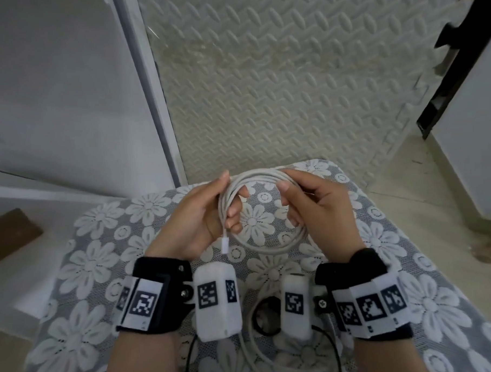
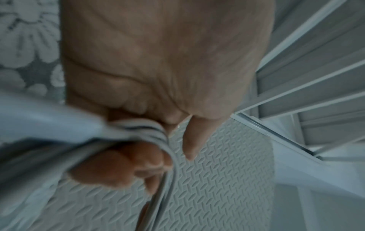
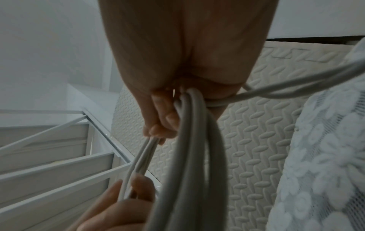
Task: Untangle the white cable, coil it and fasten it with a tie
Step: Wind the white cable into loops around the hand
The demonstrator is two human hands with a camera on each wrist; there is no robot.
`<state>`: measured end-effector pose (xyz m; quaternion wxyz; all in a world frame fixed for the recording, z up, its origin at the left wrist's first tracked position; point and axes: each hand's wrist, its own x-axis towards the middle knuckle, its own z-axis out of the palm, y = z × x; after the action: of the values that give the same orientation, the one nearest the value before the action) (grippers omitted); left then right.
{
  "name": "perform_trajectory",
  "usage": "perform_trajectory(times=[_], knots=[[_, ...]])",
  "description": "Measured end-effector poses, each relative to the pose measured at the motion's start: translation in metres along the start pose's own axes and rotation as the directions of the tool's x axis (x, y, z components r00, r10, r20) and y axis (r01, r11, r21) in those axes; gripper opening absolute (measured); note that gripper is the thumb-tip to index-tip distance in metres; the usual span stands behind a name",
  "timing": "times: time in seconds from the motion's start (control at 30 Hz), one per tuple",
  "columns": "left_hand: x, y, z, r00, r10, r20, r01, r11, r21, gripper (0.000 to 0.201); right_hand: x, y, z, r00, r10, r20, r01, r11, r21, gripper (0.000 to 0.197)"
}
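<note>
While the white cable (image 1: 263,210) is held up as a round coil above the flower-patterned counter (image 1: 101,265), the loops depend on two grips alone, and no tie is fastened on it yet. Starting at the left, the left hand (image 1: 196,220) clamps one side of the coil, its fingers (image 1: 234,211) curled through the ring and its thumb on the outside; the wrist view shows several strands bunched under those fingers. Just below that hand a short tail with a white plug (image 1: 225,245) hangs free. If this grip loosens, I judge the stiff strands would spring apart and the dangling plug could slip back through a loop and snag. Further right, the right hand (image 1: 318,205) pinches the opposite side, fingers curled round the strands. A black ring (image 1: 268,317) lies on the counter near the wrists, possibly the tie; reaching for it frees one hand, which may let the coil sag.
</note>
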<state>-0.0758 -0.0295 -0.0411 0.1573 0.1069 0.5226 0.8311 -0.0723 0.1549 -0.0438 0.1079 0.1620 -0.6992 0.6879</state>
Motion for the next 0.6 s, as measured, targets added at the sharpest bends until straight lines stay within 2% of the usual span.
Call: perform_trajectory(times=[0.13,0.23,0.33,0.43,0.6], knots=[[-0.003,0.003,0.002,0.998,-0.063,-0.006,0.062,0.963,0.261,0.058,-0.002,-0.001,0.005,0.985,-0.030,0.173,0.047,0.995,-0.092,0.026],[-0.005,0.003,0.009,0.996,-0.079,-0.047,0.091,0.926,0.366,0.048,-0.003,-0.001,0.008,0.971,-0.033,0.238,0.064,0.990,-0.122,0.023],[-0.005,0.004,0.012,0.996,-0.047,-0.079,0.076,0.905,0.420,0.039,-0.003,-0.004,0.009,0.977,-0.033,0.212,0.059,0.992,-0.115,0.021],[-0.005,0.004,0.012,0.993,-0.011,-0.116,0.055,0.922,0.382,0.037,-0.003,-0.004,0.008,0.983,-0.020,0.183,0.037,0.995,-0.090,0.022],[-0.003,0.003,0.008,0.983,0.018,-0.181,0.047,0.937,0.348,0.036,-0.002,0.008,0.003,0.992,0.082,0.091,-0.070,0.989,-0.129,0.024]])
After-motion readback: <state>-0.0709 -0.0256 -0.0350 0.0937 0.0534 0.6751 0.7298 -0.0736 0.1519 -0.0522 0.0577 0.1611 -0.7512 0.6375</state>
